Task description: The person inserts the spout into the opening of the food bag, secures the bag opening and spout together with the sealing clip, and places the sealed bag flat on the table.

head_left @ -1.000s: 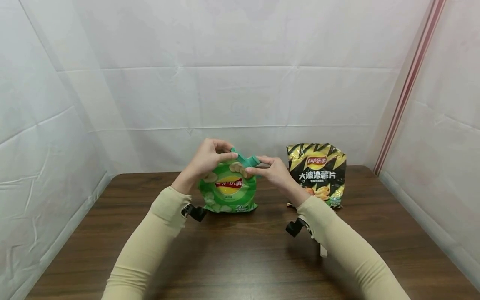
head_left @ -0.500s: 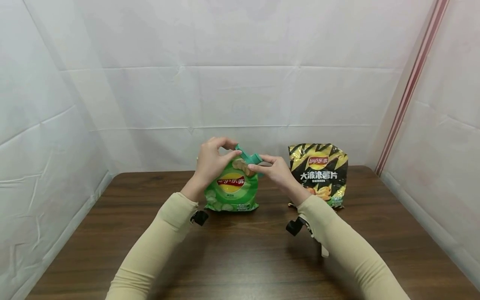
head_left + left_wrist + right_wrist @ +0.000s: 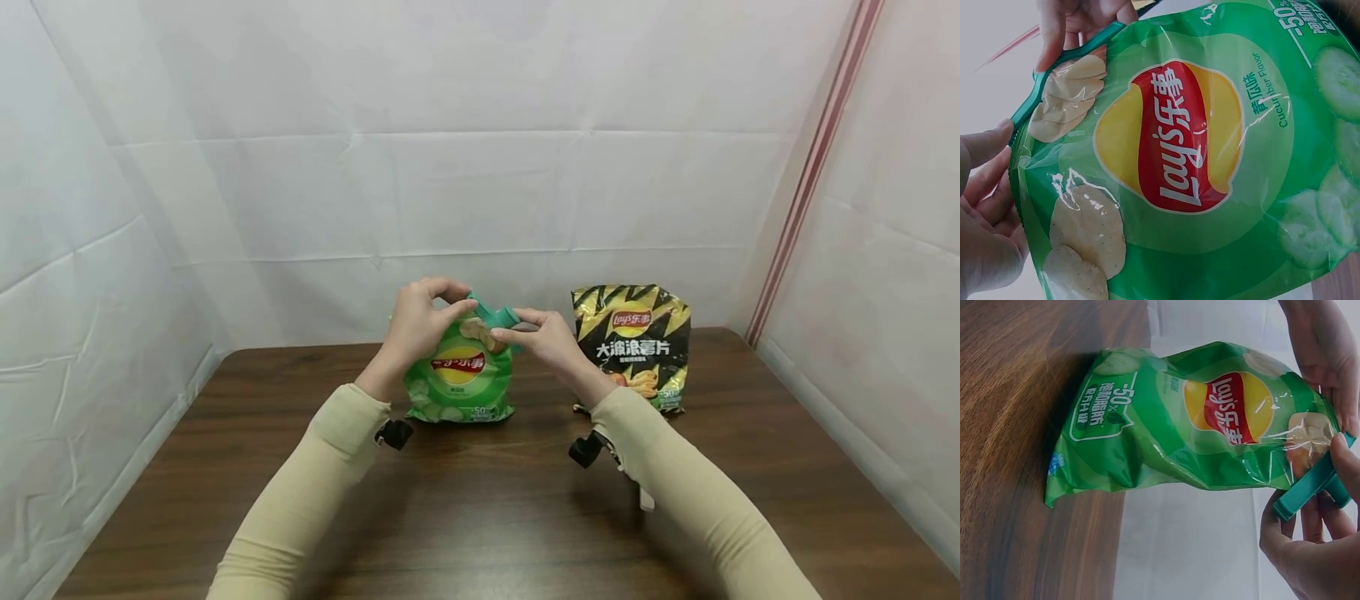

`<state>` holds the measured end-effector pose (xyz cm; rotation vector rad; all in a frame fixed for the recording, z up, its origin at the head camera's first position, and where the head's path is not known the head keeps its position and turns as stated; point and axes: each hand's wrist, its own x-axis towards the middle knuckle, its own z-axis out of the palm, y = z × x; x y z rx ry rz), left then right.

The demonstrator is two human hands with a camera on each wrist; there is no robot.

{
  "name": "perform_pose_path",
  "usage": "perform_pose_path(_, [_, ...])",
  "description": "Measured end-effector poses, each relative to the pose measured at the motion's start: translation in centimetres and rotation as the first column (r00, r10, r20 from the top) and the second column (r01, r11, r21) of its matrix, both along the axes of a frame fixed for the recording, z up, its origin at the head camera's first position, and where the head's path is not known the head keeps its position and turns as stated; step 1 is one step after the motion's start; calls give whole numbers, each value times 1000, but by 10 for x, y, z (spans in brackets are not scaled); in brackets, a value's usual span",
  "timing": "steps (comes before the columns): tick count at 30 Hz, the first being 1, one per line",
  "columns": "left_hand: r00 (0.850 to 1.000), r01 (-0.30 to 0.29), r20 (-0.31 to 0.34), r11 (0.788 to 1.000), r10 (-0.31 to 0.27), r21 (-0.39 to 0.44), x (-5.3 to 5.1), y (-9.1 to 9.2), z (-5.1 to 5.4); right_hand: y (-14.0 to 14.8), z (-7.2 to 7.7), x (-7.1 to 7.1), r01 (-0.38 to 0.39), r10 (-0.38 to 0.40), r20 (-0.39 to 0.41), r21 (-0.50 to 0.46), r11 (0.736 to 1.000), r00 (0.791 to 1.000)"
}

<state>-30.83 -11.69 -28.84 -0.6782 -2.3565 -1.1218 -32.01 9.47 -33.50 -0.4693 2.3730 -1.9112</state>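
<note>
A green Lay's potato chip bag (image 3: pixel 457 375) stands upright at the back of the table. Along its top lies a teal bag clip (image 3: pixel 495 315), slanting down to the right. My left hand (image 3: pixel 420 317) pinches the bag's top edge beside the clip's upper end; in the left wrist view its thumb (image 3: pixel 988 142) touches that end, with fingers behind the bag. My right hand (image 3: pixel 547 340) grips the clip's other end. From the right wrist view, the clip (image 3: pixel 1307 487) spans part of the bag's top, fingers of the right hand (image 3: pixel 1310 550) underneath.
A black and yellow Lay's chip bag (image 3: pixel 633 350) stands behind the right forearm. Both bags are on a dark wooden table (image 3: pixel 480 517). White sheeting (image 3: pixel 480 192) hangs behind and along both sides. Cameras are strapped at both wrists.
My left hand has shifted slightly right over the bag's top corner since a second ago, and the bag's left side has moved in a little. The right hand keeps its hold on the clip.
</note>
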Motion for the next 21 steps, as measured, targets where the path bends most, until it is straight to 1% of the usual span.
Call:
perform_pose_path(3, [1000, -6, -8, 1000, 6, -16, 0, -2, -1, -1, -1, 0, -18, 18, -21, -15, 1000, 1000])
perform_pose_path(5, [999, -16, -29, 999, 15, -34, 0, -4, -2, -1, -3, 0, -26, 26, -38, -20, 999, 999])
perform_pose_path(8, [996, -61, -64, 997, 57, -54, 1, -11, -7, -2, -6, 0, -14, 13, -46, -19, 1000, 999])
perform_pose_path(10, [992, -101, -83, 994, 98, -29, 3, -17, -12, -2, -9, 0, -3, 3, -38, -9, 1000, 999])
perform_pose_path(13, [984, -153, -80, 987, 157, 54, 6, -27, -21, -3, -13, -1, 9, -9, -26, 6, 1000, 1000])
perform_pose_path(14, [985, -157, -63, 983, 163, 91, 7, -31, -24, -3, -11, 1, 10, -10, -18, 16, 1000, 1000])
perform_pose_path(16, [984, -169, -21, 975, 174, 146, 10, -37, -30, -3, -13, 1, 9, -10, 9, 24, 1000, 1000])
perform_pose_path(18, [983, -184, 54, 965, 177, 185, 12, -44, -36, -3, -15, 1, 11, -12, 34, 31, 999, 999])
perform_pose_path(20, [974, -205, 140, 953, 177, 222, 14, -49, -42, -4, -18, 1, 3, -5, 71, 24, 1000, 997])
perform_pose_path(21, [969, -216, 174, 948, 178, 235, 14, -52, -45, -4, -23, -1, -1, -1, 87, 16, 1000, 996])
